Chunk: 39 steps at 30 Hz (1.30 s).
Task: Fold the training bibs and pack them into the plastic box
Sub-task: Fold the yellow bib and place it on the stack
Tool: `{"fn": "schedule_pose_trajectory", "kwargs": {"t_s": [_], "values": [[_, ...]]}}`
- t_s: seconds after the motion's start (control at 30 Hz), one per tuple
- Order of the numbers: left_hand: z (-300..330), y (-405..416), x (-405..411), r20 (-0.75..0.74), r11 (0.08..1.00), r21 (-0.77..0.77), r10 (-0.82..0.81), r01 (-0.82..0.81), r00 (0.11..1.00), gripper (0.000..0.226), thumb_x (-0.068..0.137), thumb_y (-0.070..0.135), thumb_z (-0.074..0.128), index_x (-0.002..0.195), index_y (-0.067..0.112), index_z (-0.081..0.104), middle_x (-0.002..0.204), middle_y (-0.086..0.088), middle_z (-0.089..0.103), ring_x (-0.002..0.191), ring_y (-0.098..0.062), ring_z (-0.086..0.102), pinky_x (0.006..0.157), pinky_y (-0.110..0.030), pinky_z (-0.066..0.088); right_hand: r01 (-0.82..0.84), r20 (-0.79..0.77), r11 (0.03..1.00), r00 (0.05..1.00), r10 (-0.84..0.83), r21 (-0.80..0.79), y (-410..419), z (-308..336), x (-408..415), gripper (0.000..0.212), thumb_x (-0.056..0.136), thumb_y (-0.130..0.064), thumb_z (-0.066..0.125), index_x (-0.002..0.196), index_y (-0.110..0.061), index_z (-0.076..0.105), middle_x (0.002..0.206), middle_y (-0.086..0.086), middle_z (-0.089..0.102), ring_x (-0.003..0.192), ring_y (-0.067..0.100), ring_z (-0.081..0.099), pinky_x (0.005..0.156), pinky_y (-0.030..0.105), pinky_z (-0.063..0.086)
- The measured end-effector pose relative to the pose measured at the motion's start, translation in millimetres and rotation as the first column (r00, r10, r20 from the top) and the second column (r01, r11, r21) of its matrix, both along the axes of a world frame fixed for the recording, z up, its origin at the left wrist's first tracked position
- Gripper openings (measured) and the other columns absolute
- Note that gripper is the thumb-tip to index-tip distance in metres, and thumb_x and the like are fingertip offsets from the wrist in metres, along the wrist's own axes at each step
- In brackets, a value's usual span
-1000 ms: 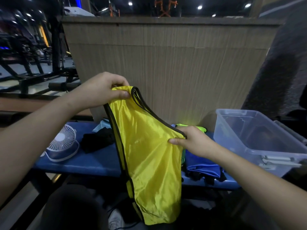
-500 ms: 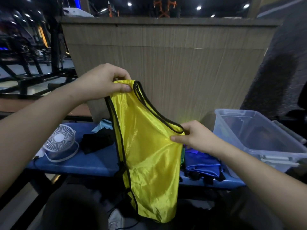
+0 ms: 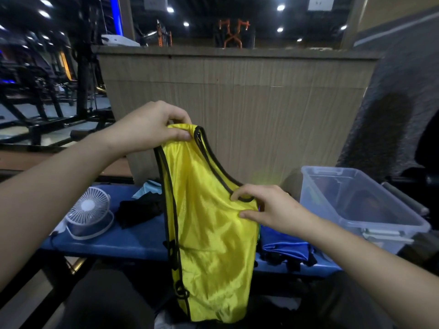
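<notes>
You see through one wide-angle camera worn on your head, facing forward and down. It sits close over your left hand and right hand, both outstretched above the blue bench. No second view overlaps it.

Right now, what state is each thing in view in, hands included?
yellow bib: unfolded, held up, hanging below the bench edge.
left hand: pinches the bib's top strap.
right hand: pinches the bib's black-trimmed edge, lower down.
plastic box: lid off; contents unclear.
blue bib: lying crumpled on the blue bench.
white fan: tilted back on the bench; running or not, cannot tell.
</notes>
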<state>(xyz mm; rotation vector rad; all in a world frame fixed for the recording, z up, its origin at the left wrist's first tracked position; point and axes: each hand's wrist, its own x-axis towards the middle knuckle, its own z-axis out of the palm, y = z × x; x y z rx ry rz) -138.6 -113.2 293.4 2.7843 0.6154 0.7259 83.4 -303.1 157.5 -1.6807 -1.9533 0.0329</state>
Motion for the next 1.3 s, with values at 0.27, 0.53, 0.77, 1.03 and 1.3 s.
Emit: {"fn": "schedule_pose_trajectory", "kwargs": {"t_s": [0.27, 0.53, 0.77, 1.03, 1.3], "values": [[-7, -1, 7, -0.034, 0.999, -0.029, -0.028, 0.027, 0.999, 0.01, 0.088, 0.03, 0.074, 0.086, 0.039, 0.071, 0.085, 0.013, 0.07, 0.084, -0.001, 0.063, 0.072, -0.032, 0.05, -0.002, -0.041, 0.981, 0.999, -0.006, -0.195, 4, -10, -4, 0.085, 0.085, -0.025, 0.078, 0.144, -0.057, 0.026, 0.142, -0.028, 0.046, 0.087, 0.008, 0.062, 0.082, 0.03, 0.051], [-18, -1, 12, 0.035, 0.994, -0.058, -0.094, 0.096, 0.995, 0.025, 0.09, 0.018, 0.071, 0.086, 0.031, 0.049, 0.079, 0.018, 0.065, 0.077, 0.008, 0.06, 0.066, -0.03, 0.044, -0.004, 0.037, 0.967, 0.999, 0.014, -0.256, 12, -24, -5, 0.057, 0.088, -0.022, 0.074, 0.137, -0.036, 0.048, 0.126, -0.015, 0.057, 0.112, 0.008, 0.056, 0.097, 0.038, 0.048], [-21, -1, 11, -0.028, 0.987, -0.066, -0.152, 0.15, 0.988, 0.026, 0.094, 0.016, 0.064, 0.099, 0.041, 0.067, 0.099, 0.017, 0.068, 0.095, 0.003, 0.061, 0.078, -0.032, 0.049, 0.013, 0.063, 0.964, 0.998, 0.004, -0.267, 12, -33, -5, 0.064, 0.096, -0.019, 0.064, 0.149, -0.042, 0.036, 0.145, -0.009, 0.047, 0.138, 0.008, 0.037, 0.111, 0.028, 0.034], [-29, 7, 11, -0.026, 0.985, -0.073, -0.157, 0.155, 0.987, 0.034, 0.094, 0.006, 0.06, 0.088, 0.039, 0.064, 0.086, 0.018, 0.065, 0.077, -0.004, 0.059, 0.067, -0.031, 0.047, 0.023, 0.189, 0.952, 0.981, 0.037, -0.305, 15, -37, -2, 0.028, 0.093, -0.029, 0.067, 0.074, -0.026, 0.046, 0.093, -0.006, 0.043, 0.082, 0.006, 0.039, 0.076, 0.029, 0.038], [-36, 10, 15, -0.017, 0.976, -0.147, -0.166, 0.162, 0.986, 0.03, 0.092, 0.006, 0.066, 0.087, 0.035, 0.059, 0.093, 0.021, 0.069, 0.094, 0.004, 0.064, 0.079, -0.029, 0.051, 0.108, 0.306, 0.897, 0.951, 0.032, -0.428, 8, -29, -6, 0.043, 0.089, -0.052, 0.066, 0.073, -0.017, 0.047, 0.083, -0.004, 0.044, 0.082, 0.016, 0.047, 0.07, 0.034, 0.039]]}}
